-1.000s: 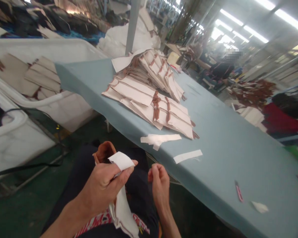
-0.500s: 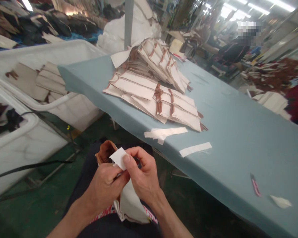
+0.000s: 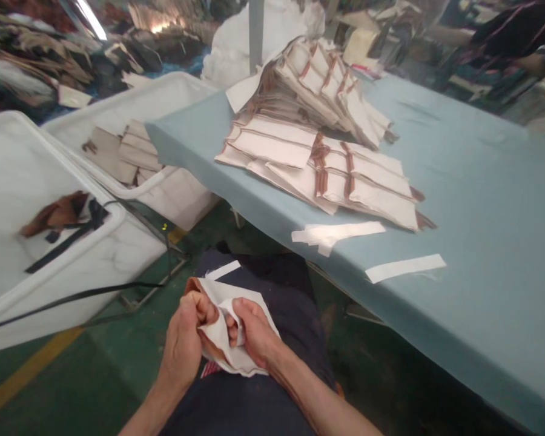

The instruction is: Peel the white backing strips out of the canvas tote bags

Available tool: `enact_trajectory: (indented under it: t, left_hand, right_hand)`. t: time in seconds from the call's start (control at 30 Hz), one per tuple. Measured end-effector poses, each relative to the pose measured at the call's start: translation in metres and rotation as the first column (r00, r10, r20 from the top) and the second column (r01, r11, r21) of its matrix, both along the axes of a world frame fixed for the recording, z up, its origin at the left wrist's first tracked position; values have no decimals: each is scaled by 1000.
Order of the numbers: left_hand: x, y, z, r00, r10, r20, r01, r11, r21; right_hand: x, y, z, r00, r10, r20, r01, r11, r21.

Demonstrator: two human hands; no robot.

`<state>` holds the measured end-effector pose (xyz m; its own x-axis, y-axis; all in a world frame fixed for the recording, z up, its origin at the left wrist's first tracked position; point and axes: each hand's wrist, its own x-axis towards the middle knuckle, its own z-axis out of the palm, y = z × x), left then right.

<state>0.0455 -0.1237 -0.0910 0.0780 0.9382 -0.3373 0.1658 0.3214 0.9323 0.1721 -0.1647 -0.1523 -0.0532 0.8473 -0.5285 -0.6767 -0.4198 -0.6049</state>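
Observation:
Over my lap I hold a cream sewn piece point(image 3: 247, 365) with a brown inner side; whether it is leather or fabric I cannot tell. My left hand point(image 3: 186, 324) is closed around its brown-edged left part, fingers curled inward. My right hand point(image 3: 257, 330) is closed on a raised white fold at the middle of the piece. Whether that fold belongs to the piece or is a separate strip is unclear. A narrow white strip point(image 3: 224, 270) lies on my dark-clothed thigh, just beyond the piece.
The blue-green table point(image 3: 472, 200) stands ahead and to the right. On it are stacked cream pieces with brown bands point(image 3: 272, 142) and loose white strips point(image 3: 411, 268). White bins point(image 3: 22, 139) stand at the left, with a black strap point(image 3: 72, 298) hanging alongside.
The small white piece pinched between my hands is no longer visible there. The cream piece is now spread wider, my hands have moved apart, and a white strip shows on my thigh. The view has shifted left and downward.

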Motion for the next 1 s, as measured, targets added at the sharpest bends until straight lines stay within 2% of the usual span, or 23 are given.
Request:
enact_trajectory:
  t: [0.2, 0.23, 0.3, 0.4, 0.5, 0.63, 0.67, 0.77, 0.87, 1.0]
  left_hand:
    - [-50, -29, 1, 998, 60, 5, -59, 989, -135]
    - [-62, -35, 1, 999, 30, -13, -32, 990, -135]
    - [-84, -46, -1, 981, -110, -163, 104, 994, -46]
    - [-102, -56, -2, 880, -275, -386, 319, 946, 53]
    - [-93, -49, 2, 833, -312, -457, 385, 920, 74]
    - [-58, -18, 19, 829, -410, -379, 482, 869, 114]
    - [-50, -10, 24, 819, -450, -356, 515, 851, 109]
    - [-30, 12, 33, 856, -433, -282, 488, 857, 167]
    - [-15, 26, 39, 887, -425, -182, 456, 870, 187]
    - [1, 36, 52, 852, -519, -62, 522, 839, 154]
  right_hand:
    - [2, -1, -13, 990, 125, -61, -128, 991, -34]
    - [3, -1, -13, 989, 133, -60, -135, 990, -34]
    - [4, -2, -14, 988, 142, -54, -144, 989, -36]
    - [2, -3, -12, 988, 149, -32, -150, 988, -42]
    - [3, -2, -9, 991, 130, 20, -129, 990, -53]
    - [21, 1, 4, 987, 37, 157, -32, 999, -37]
    - [29, 2, 10, 980, 11, 198, -7, 1000, -24]
    - [58, 1, 42, 950, -51, 307, 45, 999, 28]
    - [79, -6, 88, 891, -113, 440, 48, 986, 158]
    - [82, -19, 147, 811, -148, 566, -27, 957, 289]
